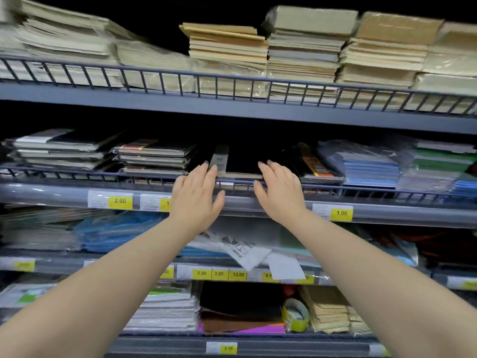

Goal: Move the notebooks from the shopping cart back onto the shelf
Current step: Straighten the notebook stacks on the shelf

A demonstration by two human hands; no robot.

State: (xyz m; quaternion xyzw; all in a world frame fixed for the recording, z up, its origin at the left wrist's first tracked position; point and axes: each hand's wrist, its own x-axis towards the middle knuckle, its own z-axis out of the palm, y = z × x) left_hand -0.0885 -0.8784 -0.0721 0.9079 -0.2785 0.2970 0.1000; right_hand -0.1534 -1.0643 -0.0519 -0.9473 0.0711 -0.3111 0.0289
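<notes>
Head view. Grey metal shelf unit with several tiers, each with a low wire rail [160, 177] along the front edge.

Both bare arms reach forward to the second tier from the top. Left hand [196, 192]: fingers spread and extended, palm down, fingertips at the left edge of a black-covered notebook with a pale paper band [238, 161]. The grip is wide, closed on nothing. Right hand [280, 189]: fingers extended and slightly splayed, fingertips at the notebook's right front corner, thumb down across the wire rail. Grip likewise wide, nothing held.

The black notebook lies flat on the second tier, just behind the rail, between the two hands. It tops a low stack; how many lie beneath cannot be told. Left of it: stacks of plastic-wrapped dark notebooks [154, 156]. Right of it: a wrapped dark notebook with an orange label [313, 164], then wrapped blue exercise books [369, 166], then green ones [438, 158].

Top tier: tall stacks of cream and tan paper-covered books [302, 50].

Yellow price tags [120, 201] sit on the clear strip along the shelf fronts; legible ones read 2.00 and 1.00.

Lower tiers: blue plastic packets [113, 231], white wrapped pads, dark felt sheets, beige paper. Left part of frame is motion-blurred.

Shopping cart not in frame.
</notes>
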